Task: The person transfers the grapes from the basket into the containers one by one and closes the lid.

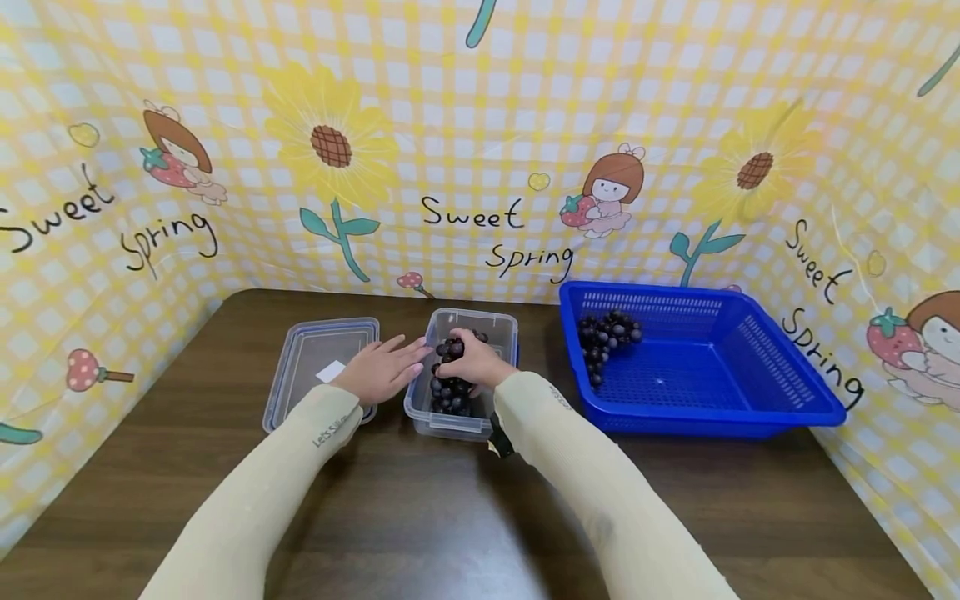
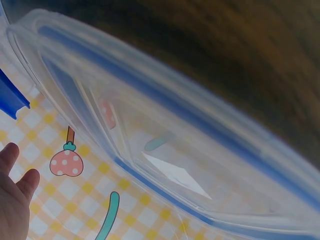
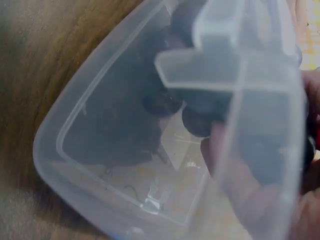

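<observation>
While the right hand (image 1: 480,360) grips a bunch of dark, round grapes (image 1: 450,397) inside the clear rectangular plastic container (image 1: 453,429), keep the grasp light enough to spare the skins. Confirm that the container floor bears the bunch before releasing; whether it does so fully cannot be told. The left hand (image 1: 382,372) lies with fingers spread at the container's left rim; contact is uncertain. Use it to steady that wall.

The head view gives the layout: container near the far edge of the brown wooden surface (image 1: 420,517), clear plastic lid (image 1: 300,367) on its left, blue perforated plastic basket (image 1: 675,417) near the far right corner, holding a second dark bunch (image 1: 603,337). Only the right wrist view shows, through the container wall, a digit against the grapes. The left wrist view details the lid's blue seal (image 2: 165,192).
</observation>
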`<move>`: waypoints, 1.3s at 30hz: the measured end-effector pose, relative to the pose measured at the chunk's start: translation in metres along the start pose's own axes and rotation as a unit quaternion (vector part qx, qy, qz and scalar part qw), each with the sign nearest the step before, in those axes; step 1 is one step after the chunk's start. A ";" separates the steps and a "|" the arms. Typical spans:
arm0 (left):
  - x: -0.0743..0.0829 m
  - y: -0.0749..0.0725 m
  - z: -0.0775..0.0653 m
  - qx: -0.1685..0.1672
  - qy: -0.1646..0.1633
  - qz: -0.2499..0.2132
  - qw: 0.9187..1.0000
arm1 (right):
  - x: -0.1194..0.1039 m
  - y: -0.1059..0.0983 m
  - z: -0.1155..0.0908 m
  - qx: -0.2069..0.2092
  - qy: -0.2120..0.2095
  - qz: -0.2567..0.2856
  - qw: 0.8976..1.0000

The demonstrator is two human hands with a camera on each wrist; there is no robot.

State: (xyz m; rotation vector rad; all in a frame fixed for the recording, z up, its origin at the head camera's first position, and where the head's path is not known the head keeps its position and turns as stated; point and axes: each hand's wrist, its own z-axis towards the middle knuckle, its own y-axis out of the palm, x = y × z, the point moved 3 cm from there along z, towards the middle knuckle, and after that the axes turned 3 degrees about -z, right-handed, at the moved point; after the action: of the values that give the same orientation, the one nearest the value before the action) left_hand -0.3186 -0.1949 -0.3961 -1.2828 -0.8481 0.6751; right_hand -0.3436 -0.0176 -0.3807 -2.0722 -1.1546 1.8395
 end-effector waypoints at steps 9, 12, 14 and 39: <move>0.001 0.002 0.005 0.004 0.005 -0.004 1.000 | 0.001 0.001 -0.002 0.008 0.024 -0.019 0.999; 0.000 0.002 0.003 0.003 0.000 -0.002 1.000 | 0.001 0.005 -0.001 0.000 0.024 -0.028 0.999; 0.000 0.002 0.002 0.003 -0.003 -0.005 1.000 | 0.000 0.008 0.000 -0.004 0.021 -0.026 0.999; -0.003 0.001 0.006 -0.016 0.013 0.010 1.000 | -0.026 -0.076 -0.027 -0.042 0.062 -0.079 0.994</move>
State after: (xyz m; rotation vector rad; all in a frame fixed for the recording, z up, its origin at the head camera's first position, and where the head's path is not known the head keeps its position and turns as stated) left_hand -0.3250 -0.1942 -0.3976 -1.3267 -0.8288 0.6616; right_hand -0.3523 0.0295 -0.3108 -2.0413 -1.3419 1.5939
